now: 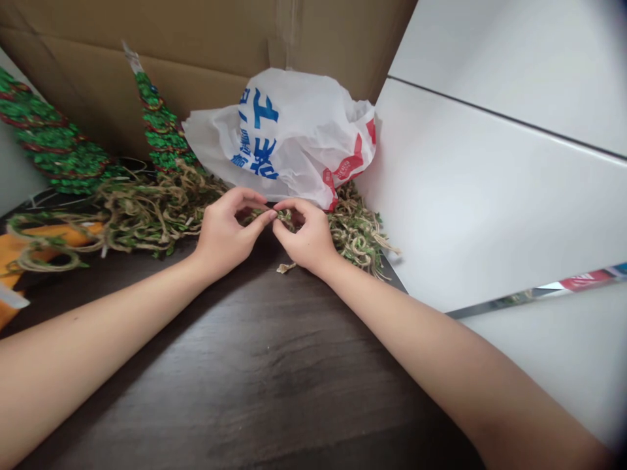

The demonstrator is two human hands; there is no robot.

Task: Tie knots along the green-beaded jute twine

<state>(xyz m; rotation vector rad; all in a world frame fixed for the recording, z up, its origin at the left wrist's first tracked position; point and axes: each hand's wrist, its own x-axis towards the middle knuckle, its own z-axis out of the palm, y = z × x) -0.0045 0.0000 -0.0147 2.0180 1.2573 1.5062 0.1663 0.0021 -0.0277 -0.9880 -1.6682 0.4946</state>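
Observation:
My left hand and my right hand meet in the middle of the view, and their fingertips pinch a short length of jute twine with green beading. Tangled loops of the same twine spread to the left of my hands, with a smaller heap to the right. A small loose scrap of twine lies on the table just below my right fingers. What the fingers cover of the pinched twine is hidden.
Two green sequinned cone trees with red and twine bands stand at the left, before a cardboard box wall. A crumpled white plastic bag sits behind my hands. A white board rises at the right of the dark wood table.

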